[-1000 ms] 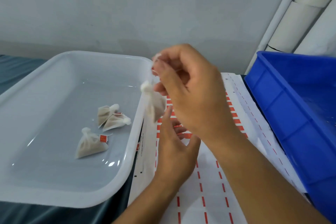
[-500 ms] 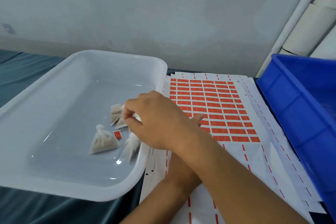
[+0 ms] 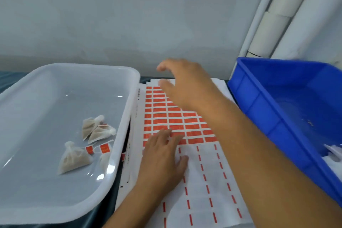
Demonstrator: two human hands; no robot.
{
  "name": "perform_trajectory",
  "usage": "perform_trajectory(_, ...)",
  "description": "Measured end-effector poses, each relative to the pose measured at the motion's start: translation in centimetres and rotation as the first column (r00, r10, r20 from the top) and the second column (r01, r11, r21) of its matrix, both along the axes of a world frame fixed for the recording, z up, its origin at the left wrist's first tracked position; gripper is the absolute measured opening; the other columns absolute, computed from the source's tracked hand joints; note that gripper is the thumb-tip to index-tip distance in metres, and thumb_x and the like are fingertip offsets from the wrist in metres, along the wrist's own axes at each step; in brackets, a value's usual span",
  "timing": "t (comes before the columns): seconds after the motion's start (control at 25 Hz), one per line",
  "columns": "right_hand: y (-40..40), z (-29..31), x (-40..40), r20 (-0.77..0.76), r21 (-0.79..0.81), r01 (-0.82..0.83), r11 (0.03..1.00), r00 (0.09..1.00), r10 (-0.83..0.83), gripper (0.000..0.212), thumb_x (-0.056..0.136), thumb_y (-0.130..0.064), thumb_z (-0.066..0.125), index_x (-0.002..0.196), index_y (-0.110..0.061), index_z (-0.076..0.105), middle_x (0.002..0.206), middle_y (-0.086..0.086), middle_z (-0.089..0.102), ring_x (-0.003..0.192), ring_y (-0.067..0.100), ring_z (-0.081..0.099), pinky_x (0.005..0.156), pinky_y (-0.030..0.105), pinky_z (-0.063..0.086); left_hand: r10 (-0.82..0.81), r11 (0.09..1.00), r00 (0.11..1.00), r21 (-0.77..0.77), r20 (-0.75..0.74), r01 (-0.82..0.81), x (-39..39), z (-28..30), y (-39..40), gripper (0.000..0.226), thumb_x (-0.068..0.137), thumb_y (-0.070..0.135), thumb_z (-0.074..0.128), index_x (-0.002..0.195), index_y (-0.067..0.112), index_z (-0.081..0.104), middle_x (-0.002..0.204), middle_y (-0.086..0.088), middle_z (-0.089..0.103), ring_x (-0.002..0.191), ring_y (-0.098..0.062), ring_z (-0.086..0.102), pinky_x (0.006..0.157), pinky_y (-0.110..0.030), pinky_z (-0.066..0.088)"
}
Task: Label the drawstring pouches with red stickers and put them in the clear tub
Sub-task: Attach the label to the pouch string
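Observation:
The clear tub (image 3: 127, 98) stands on the left and holds several small beige drawstring pouches (image 3: 74, 159) with red stickers (image 3: 104, 148) on their strings. One pouch (image 3: 105, 161) lies against the tub's right wall. A sheet of red stickers (image 3: 174, 122) lies between the tub and the blue bin. My left hand (image 3: 162, 155) rests flat on the sheet with straight fingers. My right hand (image 3: 185, 83) hovers blurred above the sheet's far part, fingers loose, holding nothing.
A blue plastic bin (image 3: 273, 109) stands at the right, with white material (image 3: 333, 153) showing in its near corner. A grey wall runs behind the table, and white pipes (image 3: 288, 13) rise at the right. Dark cloth covers the table.
My right hand dropped the pouch into the tub's right side, let go of it and swung right over the sticker sheet. My left hand stayed on the sheet.

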State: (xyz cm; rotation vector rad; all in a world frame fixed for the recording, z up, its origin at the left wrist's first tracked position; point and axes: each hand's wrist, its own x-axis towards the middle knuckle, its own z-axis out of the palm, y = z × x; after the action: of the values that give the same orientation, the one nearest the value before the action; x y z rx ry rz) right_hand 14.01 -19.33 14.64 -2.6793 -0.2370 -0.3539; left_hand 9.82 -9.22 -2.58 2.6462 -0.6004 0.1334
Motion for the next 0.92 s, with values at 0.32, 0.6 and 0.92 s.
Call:
perform_trajectory(0.32, -18.9, 1.8, 0.6, -0.169, -0.313, 0.541, 0.781, 0.777, -0.606, 0.019, 0.092, -0.004, 0.054, 0.107, -0.008, 0.066, 0.105, 0.009, 0.064, 0.097, 0.033, 0.062, 0.072, 0.034, 0.054, 0.134, 0.989, 0.983, -0.052, -0.127, -0.141, -0.9, -0.7, 0.6, 0.066, 0.086, 0.071, 0.056, 0.144, 0.045, 0.038, 0.154, 0.022, 0.039, 0.141, -0.011, 0.039, 0.114, -0.044, 0.037)
perform_trajectory(0.6, -26.0, -2.1, -4.3, -0.734, -0.47, 0.43, 0.771, 0.295, -0.612, 0.036, 0.093, -0.023, 0.072, 0.119, 0.002, 0.066, 0.109, 0.017, 0.071, 0.097, 0.033, 0.073, 0.088, 0.051, 0.06, 0.19, 0.977, 0.968, -0.067, -0.165, -0.203, -1.0, -0.4, 0.3, 0.067, 0.084, 0.071, 0.059, 0.142, 0.044, 0.041, 0.155, 0.018, 0.042, 0.141, -0.017, 0.044, 0.113, -0.052, 0.039)
perform_trajectory(0.92, -25.2, -2.8, -6.7, -0.744, -0.657, 0.108, 0.746, 0.063, -0.665, 0.034, 0.096, -0.027, 0.069, 0.125, -0.01, 0.071, 0.129, 0.005, 0.07, 0.119, 0.022, 0.067, 0.091, 0.033, 0.055, 0.204, 0.971, 0.96, -0.081, -0.194, -0.223, -1.3, 0.5, 0.3, 0.064, 0.085, 0.067, 0.062, 0.141, 0.044, 0.043, 0.154, 0.016, 0.043, 0.139, -0.017, 0.045, 0.113, -0.053, 0.039)
